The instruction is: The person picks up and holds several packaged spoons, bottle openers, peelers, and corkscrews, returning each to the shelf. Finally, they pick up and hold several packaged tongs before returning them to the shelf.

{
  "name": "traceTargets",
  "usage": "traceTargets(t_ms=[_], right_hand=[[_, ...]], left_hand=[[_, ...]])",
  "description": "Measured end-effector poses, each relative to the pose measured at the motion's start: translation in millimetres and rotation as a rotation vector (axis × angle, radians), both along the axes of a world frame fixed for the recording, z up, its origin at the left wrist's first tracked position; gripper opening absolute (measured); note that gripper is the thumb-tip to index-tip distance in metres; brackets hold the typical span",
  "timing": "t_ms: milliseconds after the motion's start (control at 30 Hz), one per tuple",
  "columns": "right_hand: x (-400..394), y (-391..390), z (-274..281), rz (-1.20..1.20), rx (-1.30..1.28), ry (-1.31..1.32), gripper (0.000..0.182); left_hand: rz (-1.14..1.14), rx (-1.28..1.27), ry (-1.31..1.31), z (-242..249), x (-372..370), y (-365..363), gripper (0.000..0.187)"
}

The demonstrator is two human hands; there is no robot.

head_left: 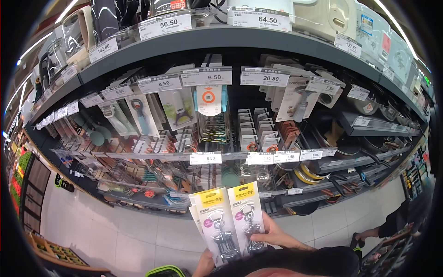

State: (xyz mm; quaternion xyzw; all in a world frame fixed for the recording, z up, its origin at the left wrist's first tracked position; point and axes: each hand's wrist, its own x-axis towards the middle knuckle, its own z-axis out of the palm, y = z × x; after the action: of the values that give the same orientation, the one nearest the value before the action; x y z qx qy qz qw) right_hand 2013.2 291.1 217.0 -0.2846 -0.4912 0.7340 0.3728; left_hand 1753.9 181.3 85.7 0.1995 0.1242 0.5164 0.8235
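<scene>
Two carded corkscrews with yellow headers are held up side by side in front of me. My left hand (206, 263) grips the lower edge of the left corkscrew pack (222, 231), and a further pale card edge shows behind that pack. The fingers of my right hand (272, 233) wrap around the right corkscrew pack (248, 217), its thumb lying across the front. Each pack shows a metal winged corkscrew under clear plastic. Both packs tilt slightly and their inner edges overlap or touch.
A shelf unit with hanging kitchen tools (176, 108) and price tags (206, 158) curves ahead. Pans (308, 177) sit on its right side. Boxed appliances (323, 16) stand on top. A green-rimmed basket (164, 271) is below, and another person's leg (372, 232) is at right.
</scene>
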Motion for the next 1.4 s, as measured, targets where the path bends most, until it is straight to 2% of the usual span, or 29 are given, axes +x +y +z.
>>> traceTargets(t_ms=[100,167,233,300,333,467,567,600,800,1000,1133,1400], right_hand=[[6.7,-0.6,-4.5,-0.049,-0.027,0.064,0.082],[12.2,18.4,9.5,-0.133,0.172,-0.04,0.078],[17.0,41.0,49.8,-0.219,0.221,-0.024,0.075],[22.8,69.3,72.6,-0.271,0.345,-0.119,0.074],[22.2,82.9,80.5,-0.306,0.368,-0.086,0.073],[16.8,129.6,100.2,-0.404,0.497,-0.14,0.064],[10.0,150.2,104.2,-0.468,0.594,-0.116,0.059],[9.1,154.6,105.3,-0.474,0.594,-0.113,0.06],[-2.5,168.2,114.9,-0.495,0.643,-0.053,0.062],[-10.2,174.6,131.8,-0.533,0.664,0.005,0.064],[-11.5,184.2,132.9,-0.533,0.633,-0.021,0.065],[-11.8,184.4,127.0,-0.498,0.642,0.012,0.062]], left_hand=[[-0.017,0.018,-0.026,3.5,1.5,3.5,0.112],[-0.025,0.028,-0.048,45.5,28.4,55.0,0.113],[-0.037,0.026,-0.072,45.7,34.1,55.8,0.113],[-0.026,0.031,-0.161,53.4,36.7,68.3,0.11],[-0.04,0.075,-0.144,61.9,36.7,74.8,0.11],[-0.126,0.195,-0.287,59.3,42.6,84.6,0.11],[-0.098,0.149,-0.26,66.0,47.0,73.4,0.111],[-0.153,0.167,-0.271,60.9,48.7,73.2,0.112],[-0.081,-0.023,-0.192,59.7,47.6,47.5,0.116],[-0.097,-0.076,-0.144,60.1,45.2,48.7,0.116],[-0.107,-0.072,-0.087,70.8,48.3,53.6,0.115],[-0.138,0.019,-0.096,58.5,52.2,60.5,0.112]])
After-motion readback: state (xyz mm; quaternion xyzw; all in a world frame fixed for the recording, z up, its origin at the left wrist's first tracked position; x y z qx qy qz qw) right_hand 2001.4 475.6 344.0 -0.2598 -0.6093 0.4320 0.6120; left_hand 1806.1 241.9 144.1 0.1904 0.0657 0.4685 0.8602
